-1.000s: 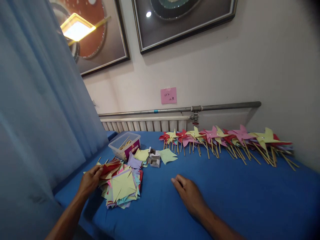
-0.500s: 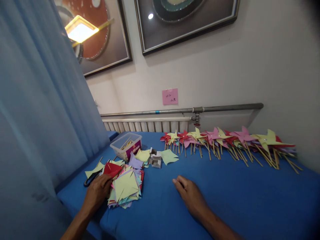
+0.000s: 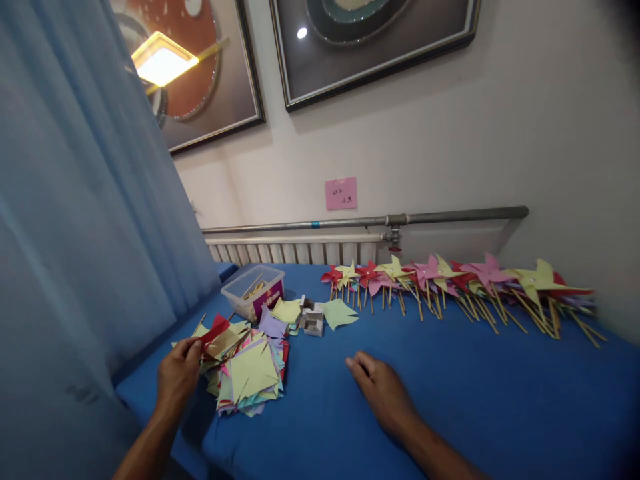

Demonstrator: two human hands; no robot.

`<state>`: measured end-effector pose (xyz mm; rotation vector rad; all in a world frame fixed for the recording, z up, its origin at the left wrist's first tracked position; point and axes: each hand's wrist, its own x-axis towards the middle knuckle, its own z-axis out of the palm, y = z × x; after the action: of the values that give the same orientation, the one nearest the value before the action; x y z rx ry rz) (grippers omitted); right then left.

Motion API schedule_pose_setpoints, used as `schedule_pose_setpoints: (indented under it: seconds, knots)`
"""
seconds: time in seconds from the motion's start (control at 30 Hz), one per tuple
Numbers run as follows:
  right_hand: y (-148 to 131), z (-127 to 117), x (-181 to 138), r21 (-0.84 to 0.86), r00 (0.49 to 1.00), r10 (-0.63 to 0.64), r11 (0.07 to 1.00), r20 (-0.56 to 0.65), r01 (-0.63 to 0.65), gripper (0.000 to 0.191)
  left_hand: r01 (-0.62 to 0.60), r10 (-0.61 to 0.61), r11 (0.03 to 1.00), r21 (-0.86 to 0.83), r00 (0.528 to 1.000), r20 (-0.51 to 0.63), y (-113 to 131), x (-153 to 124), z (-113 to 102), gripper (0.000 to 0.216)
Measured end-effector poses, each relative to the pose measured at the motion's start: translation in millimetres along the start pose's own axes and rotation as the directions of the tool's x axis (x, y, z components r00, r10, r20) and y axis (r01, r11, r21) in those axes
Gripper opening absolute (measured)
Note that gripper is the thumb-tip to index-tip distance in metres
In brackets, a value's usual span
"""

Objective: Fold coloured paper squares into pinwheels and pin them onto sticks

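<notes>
My left hand point(image 3: 179, 373) pinches a red paper piece point(image 3: 214, 331) by its near edge, lifted and tilted over the left side of the paper stack. Just to its right lies a pile of slit paper squares point(image 3: 253, 373), with a pale yellow one on top. My right hand point(image 3: 380, 390) rests on the blue-covered table point(image 3: 320, 427) with its fingers curled together. Whatever those fingers may hold is hidden. Beyond the pile sit a purple paper square point(image 3: 271, 324), small open boxes point(image 3: 313, 322) and a pale green square point(image 3: 339, 313).
A clear plastic tub point(image 3: 253, 293) with short sticks stands behind the pile. Finished paper pinwheels point(image 3: 427, 270) on wooden sticks lie in a row along the wall side. A blue curtain point(image 3: 75, 233) hangs at left, and a radiator point(image 3: 295, 252) runs behind the table.
My left hand has drawn back to the left and raised the red paper off the papers beneath. The dark scissors handle has gone out of sight behind it. My right hand has stayed still.
</notes>
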<state>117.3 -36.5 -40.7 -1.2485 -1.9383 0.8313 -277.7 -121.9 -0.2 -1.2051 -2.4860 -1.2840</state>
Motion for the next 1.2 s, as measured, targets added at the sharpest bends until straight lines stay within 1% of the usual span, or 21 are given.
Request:
schedule_pose_setpoints:
  seconds: [0.07,0.13,0.17,0.2,0.3,0.37,0.4,0.47,0.53,0.6,0.67,0.73,0.8,0.93,1.03,1.1,1.13,1.2]
  knots:
    - [-0.1,0.1,0.1,0.001,1.000,-0.009,1.000,-0.004,0.009,0.040,0.008,-0.006,0.999,0.035,0.998,-0.055,2.6,2.3,-1.0,0.040]
    - [0.0,0.3,0.2,0.010,1.000,-0.023,1.000,-0.012,0.023,0.040,-0.055,0.066,0.992,0.114,0.993,-0.094,3.1,4.1,0.3,0.039]
    - [0.1,0.4,0.2,0.016,0.999,-0.028,0.999,-0.015,0.029,0.040,-0.099,0.113,0.982,0.161,0.990,-0.086,2.6,4.8,1.9,0.038]
    - [0.3,0.6,0.3,0.020,0.999,-0.031,0.999,-0.020,0.032,0.040,-0.149,0.162,0.968,0.200,0.985,-0.052,1.8,5.4,4.2,0.037]
    - [0.8,1.1,0.1,0.019,1.000,-0.023,1.000,-0.021,0.024,0.040,-0.298,0.272,0.922,0.247,0.953,0.133,-1.5,6.4,13.0,0.032]
    - [0.8,1.1,-0.1,0.014,0.999,-0.028,1.000,-0.027,0.029,0.040,-0.335,0.292,0.906,0.258,0.937,0.191,-3.1,5.9,17.4,0.031]
    - [0.6,1.0,-0.2,0.011,0.999,-0.033,0.999,-0.029,0.033,0.040,-0.329,0.286,0.906,0.267,0.940,0.189,-3.8,5.2,18.4,0.032]
    - [0.0,0.6,-0.4,0.009,0.999,-0.040,0.999,-0.033,0.040,0.040,-0.298,0.269,0.915,0.272,0.953,0.141,-6.0,2.6,17.8,0.034]
    - [-0.7,0.1,-0.4,0.010,0.999,-0.025,1.000,-0.025,0.025,0.040,-0.320,0.311,0.915,0.247,0.948,0.075,-10.5,-1.7,15.1,0.036]
    - [-1.1,0.1,-0.4,0.012,1.000,-0.009,1.000,-0.019,0.009,0.040,-0.410,0.414,0.887,0.213,0.910,0.027,-17.0,-7.1,12.3,0.034]
    - [-0.8,0.6,-0.2,0.006,1.000,-0.007,1.000,-0.018,0.007,0.040,-0.507,0.512,0.841,0.187,0.859,0.027,-23.3,-12.2,11.3,0.031]
    - [0.1,1.3,0.1,-0.005,1.000,-0.010,1.000,-0.022,0.010,0.040,-0.561,0.564,0.809,0.177,0.825,0.038,-26.7,-15.6,12.1,0.027]
    - [1.0,1.8,0.4,-0.010,1.000,-0.014,1.000,-0.023,0.014,0.040,-0.577,0.580,0.797,0.177,0.814,0.042,-26.2,-16.6,14.0,0.026]
    - [1.1,1.2,0.3,0.002,1.000,-0.017,1.000,-0.025,0.017,0.040,-0.574,0.570,0.795,0.195,0.818,0.079,-18.5,-13.5,18.1,0.027]
    - [0.3,0.6,0.0,0.002,1.000,-0.017,1.000,-0.026,0.017,0.039,-0.539,0.531,0.818,0.198,0.842,0.100,-12.5,-10.3,20.5,0.029]
    - [0.2,0.6,-0.1,0.004,1.000,-0.017,1.000,-0.025,0.017,0.040,-0.485,0.477,0.863,0.139,0.874,0.090,-8.2,-8.5,21.1,0.030]
    - [0.2,0.7,-0.1,0.006,0.999,-0.019,1.000,-0.026,0.019,0.040,-0.433,0.427,0.896,0.094,0.901,0.081,-5.7,-7.7,21.0,0.030]
    - [0.6,1.2,0.0,0.007,0.999,-0.023,1.000,-0.028,0.024,0.040,-0.274,0.274,0.962,-0.014,0.958,0.084,0.0,-5.9,20.3,0.030]
